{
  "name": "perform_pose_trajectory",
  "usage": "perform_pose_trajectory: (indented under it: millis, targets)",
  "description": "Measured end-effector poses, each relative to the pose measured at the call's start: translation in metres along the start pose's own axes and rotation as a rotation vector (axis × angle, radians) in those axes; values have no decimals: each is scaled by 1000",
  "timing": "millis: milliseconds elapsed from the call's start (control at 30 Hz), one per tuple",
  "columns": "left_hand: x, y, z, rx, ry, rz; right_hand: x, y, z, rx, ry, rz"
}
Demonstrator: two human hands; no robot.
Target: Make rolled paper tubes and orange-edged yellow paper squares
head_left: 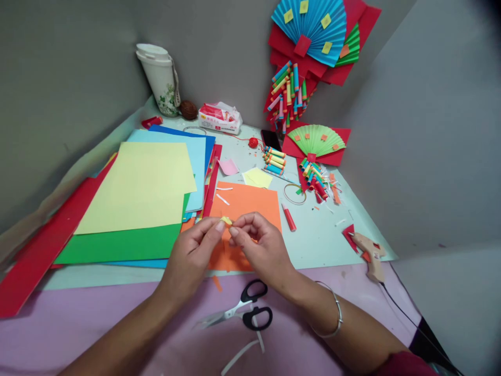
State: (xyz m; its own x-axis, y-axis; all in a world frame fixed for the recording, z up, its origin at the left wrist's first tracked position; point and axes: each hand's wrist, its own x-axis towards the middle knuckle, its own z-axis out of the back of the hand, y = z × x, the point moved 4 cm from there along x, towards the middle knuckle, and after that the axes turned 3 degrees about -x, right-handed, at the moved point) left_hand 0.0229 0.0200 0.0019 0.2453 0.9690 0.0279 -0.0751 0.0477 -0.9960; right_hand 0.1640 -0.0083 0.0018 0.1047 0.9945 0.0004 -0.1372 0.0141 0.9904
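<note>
Between the fingertips of both hands is a small piece of yellow paper (226, 221), which looks rolled or folded. My left hand (193, 253) pinches its left side between thumb and forefinger. At its right end, the thumb and forefinger of my right hand (265, 251) are also closed on it. The fingers partly cover the piece. Beneath my hands lies an orange paper sheet (248, 201) with thin white strips on it. Black-handled scissors (235, 312) lie partly opened on the pink surface, nearer to me.
Stacked coloured sheets (136, 188) spread at the left. A glue gun (368, 253) lies at the right, its cord trailing off. A red glue tube (288, 218), a bangle (294, 194) and small paper rolls (274, 160) sit beyond my right hand. A lidded cup (158, 81) stands behind.
</note>
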Motion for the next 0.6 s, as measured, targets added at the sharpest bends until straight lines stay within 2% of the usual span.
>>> perform_pose_trajectory:
  millis: [233,600]
  targets:
    - [-2,2,-1,-156,-69,54,0,0,0,4,6,-14]
    - [0,8,-3,-251,32,65,0,3,1,1,18,-3]
